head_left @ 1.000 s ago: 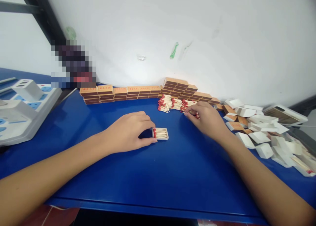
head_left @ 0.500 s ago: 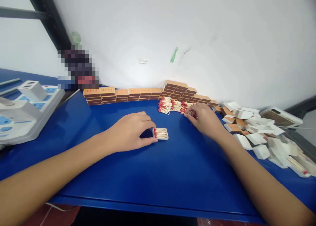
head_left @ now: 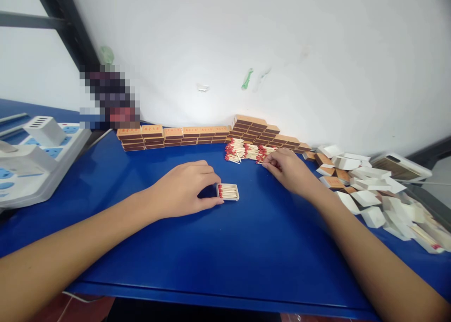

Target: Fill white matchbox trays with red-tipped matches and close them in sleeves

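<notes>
Between its thumb and fingers my left hand point(head_left: 188, 188) grips the left end of a white matchbox tray point(head_left: 237, 186). Red-headed matches point(head_left: 229, 191) lie side by side inside that tray, which rests on the blue table point(head_left: 218, 251). Over at the right end of a pile of loose matches point(head_left: 235, 150), my right hand point(head_left: 287, 169) has its fingers pinched together among the red heads. Whatever is between those fingertips is too small or hidden to make out.
Closed matchboxes point(head_left: 197, 133) stand stacked along the wall behind the pile. To the right, white trays and box sleeves point(head_left: 373, 183) lie heaped beside a phone point(head_left: 401, 166). A white power strip point(head_left: 45, 181) with plugged-in adapters sits at the left.
My right hand's fingertips have drawn closer together at the matches. The left hand and the tray stay nearly where they were; the view has shifted slightly.
</notes>
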A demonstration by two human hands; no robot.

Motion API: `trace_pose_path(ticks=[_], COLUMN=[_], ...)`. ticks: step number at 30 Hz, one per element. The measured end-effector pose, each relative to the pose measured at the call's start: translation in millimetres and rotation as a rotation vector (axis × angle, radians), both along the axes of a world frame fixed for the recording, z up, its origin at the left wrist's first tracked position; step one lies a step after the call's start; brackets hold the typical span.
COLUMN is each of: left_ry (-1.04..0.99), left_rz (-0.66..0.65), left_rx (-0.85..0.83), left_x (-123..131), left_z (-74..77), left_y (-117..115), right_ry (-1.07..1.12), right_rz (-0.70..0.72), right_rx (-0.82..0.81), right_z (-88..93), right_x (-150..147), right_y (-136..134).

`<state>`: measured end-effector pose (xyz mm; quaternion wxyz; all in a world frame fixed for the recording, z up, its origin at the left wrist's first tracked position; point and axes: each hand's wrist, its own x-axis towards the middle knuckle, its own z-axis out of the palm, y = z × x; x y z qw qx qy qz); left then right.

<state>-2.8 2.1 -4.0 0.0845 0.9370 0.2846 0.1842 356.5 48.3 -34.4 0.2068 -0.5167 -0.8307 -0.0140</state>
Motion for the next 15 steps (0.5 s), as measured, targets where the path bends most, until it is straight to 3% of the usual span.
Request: trace_pose_path(ticks=[6, 15], left_ry=[-0.003, 0.003], left_rz=[0.008, 0.001], left_rx=[0.004, 0.000], left_x=[-0.5, -0.2], left_z=[1.0, 0.7], left_y=[-0.5, 0.1], right_ry=[-0.034, -0.024], right_rz=[0.086, 0.050], right_rx=[-0.004, -0.015], right_z=[1.3, 0.3], right_x=[5.7, 4.7], right_y=[-0.5, 0.2])
